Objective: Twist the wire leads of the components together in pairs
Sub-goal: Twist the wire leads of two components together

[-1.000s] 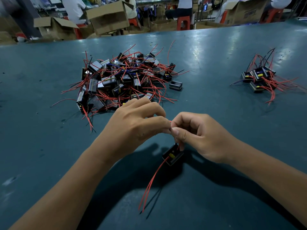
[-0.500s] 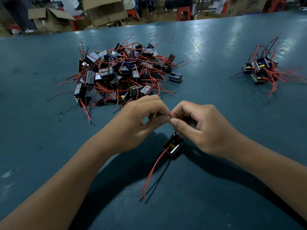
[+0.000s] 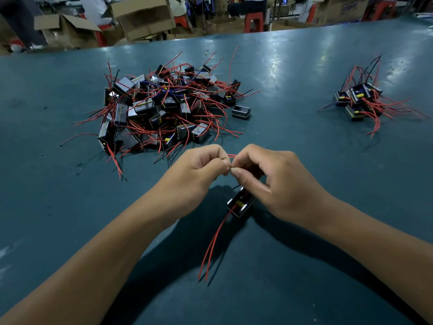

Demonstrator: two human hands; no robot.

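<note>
A small black component (image 3: pixel 240 204) with a yellow part hangs just under my hands, above the blue-green table (image 3: pixel 293 141). Two red leads (image 3: pixel 212 247) trail down from it toward me. My left hand (image 3: pixel 199 170) and my right hand (image 3: pixel 269 177) meet fingertip to fingertip above it, both pinching its upper red leads, of which a short bit shows between the knuckles. The pinched wire ends are mostly hidden by my fingers.
A big heap of black components with red leads (image 3: pixel 164 109) lies beyond my left hand, one loose component (image 3: pixel 241 112) beside it. A smaller pile (image 3: pixel 360 99) sits at the far right. Cardboard boxes (image 3: pixel 143 17) and seated people stand past the table's far edge.
My hands have kept pinching the leads and shifted slightly, with the thumbs rolling against each other. The component hangs a little more tilted. The camera tipped down a bit.
</note>
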